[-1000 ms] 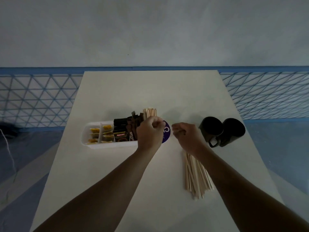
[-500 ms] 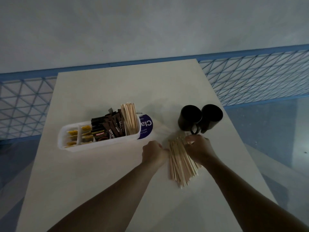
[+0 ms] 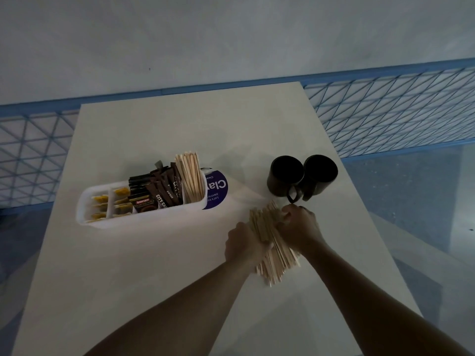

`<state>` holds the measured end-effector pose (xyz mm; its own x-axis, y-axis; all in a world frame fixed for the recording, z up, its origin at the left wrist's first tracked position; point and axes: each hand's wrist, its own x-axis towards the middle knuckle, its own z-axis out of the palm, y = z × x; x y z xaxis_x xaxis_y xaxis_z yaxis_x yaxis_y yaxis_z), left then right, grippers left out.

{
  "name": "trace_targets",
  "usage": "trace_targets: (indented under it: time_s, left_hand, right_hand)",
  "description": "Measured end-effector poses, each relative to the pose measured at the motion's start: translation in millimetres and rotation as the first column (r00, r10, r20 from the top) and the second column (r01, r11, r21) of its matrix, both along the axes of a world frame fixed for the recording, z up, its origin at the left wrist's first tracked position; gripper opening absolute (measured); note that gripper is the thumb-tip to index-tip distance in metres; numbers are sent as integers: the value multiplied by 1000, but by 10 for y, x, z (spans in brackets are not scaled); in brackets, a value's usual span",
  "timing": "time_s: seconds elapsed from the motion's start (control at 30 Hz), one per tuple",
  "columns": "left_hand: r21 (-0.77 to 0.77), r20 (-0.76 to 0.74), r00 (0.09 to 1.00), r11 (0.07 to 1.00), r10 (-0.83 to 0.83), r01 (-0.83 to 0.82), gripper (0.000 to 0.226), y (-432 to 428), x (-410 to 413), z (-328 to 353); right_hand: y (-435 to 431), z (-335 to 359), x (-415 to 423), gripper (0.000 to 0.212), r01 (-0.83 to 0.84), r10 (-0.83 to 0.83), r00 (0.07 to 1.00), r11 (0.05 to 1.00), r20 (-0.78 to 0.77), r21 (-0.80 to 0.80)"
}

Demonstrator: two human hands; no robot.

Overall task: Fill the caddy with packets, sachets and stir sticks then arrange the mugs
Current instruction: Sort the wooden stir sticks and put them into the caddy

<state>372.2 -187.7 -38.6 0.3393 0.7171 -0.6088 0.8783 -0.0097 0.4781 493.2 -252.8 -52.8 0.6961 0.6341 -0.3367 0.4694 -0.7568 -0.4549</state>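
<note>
A white caddy (image 3: 108, 223) lies on the table, holding yellow sachets (image 3: 106, 205) at its left, dark coffee packets (image 3: 156, 191) in the middle and upright wooden stir sticks (image 3: 190, 176) at its right end. A loose bundle of stir sticks (image 3: 276, 258) lies right of the caddy. My left hand (image 3: 244, 244) presses against the bundle's left side and my right hand (image 3: 299, 227) grips it from the right near the top. Two black mugs (image 3: 285, 178) (image 3: 321, 173) stand side by side just beyond my right hand.
A round purple label (image 3: 218, 188) lies by the caddy's right end. The white table (image 3: 180, 124) reaches back to a pale wall with a blue stripe. Blue patterned floor lies on both sides, and the table's right edge runs close behind the mugs.
My left hand left the caddy's stir sticks and came down to the loose bundle. My right hand closed on the bundle, and both hands now squeeze it together. The view shifted right.
</note>
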Motion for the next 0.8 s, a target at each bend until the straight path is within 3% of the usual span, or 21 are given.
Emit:
trace_targets:
  time_s: [0.1,0.43,0.8]
  left_hand:
    - [15,-6,1000,1000,-4,4,61,-9,-3,-11]
    - [118,-8,995,988,-104,104,20,56,-11,-47]
    - [36,62,998,999,25,-28,15,173,-96,-99]
  right_hand:
    - [23,14,-1,11,-16,16,1000,999,7,-33]
    - [33,-12,14,20,-34,32,999,998,-36,-54]
    - [33,54,5,19,-54,55,998,997,4,-57]
